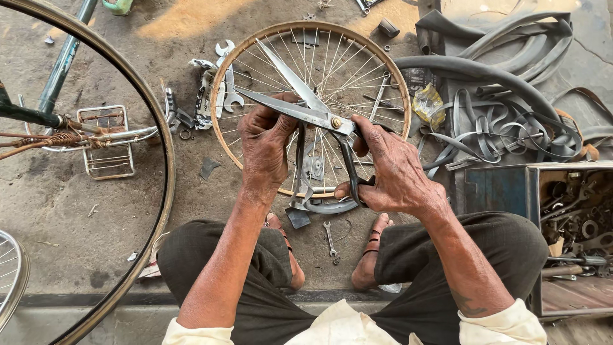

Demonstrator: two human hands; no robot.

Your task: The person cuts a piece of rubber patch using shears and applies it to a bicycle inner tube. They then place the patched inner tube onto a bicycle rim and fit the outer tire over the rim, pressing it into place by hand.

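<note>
The right hand [389, 176] gripped open scissors [306, 105] by the handles while the left hand [265, 150] pinched a rubber strip [300, 166] taut between the blades.

Scissors [313, 105] (open) over spoked wheel [311, 105]

Large steel scissors [306, 105], blades open

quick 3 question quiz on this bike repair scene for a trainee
1. True or false: the scissors are closed.
2. Which hand grips the scissor handles? A) left hand B) right hand
3. What lies on the ground directly beyond the hands?

Key
1. False; the blades are spread open.
2. B; the left hand holds a dark rubber strip at the blades.
3. A spoked wheel rim.
</note>
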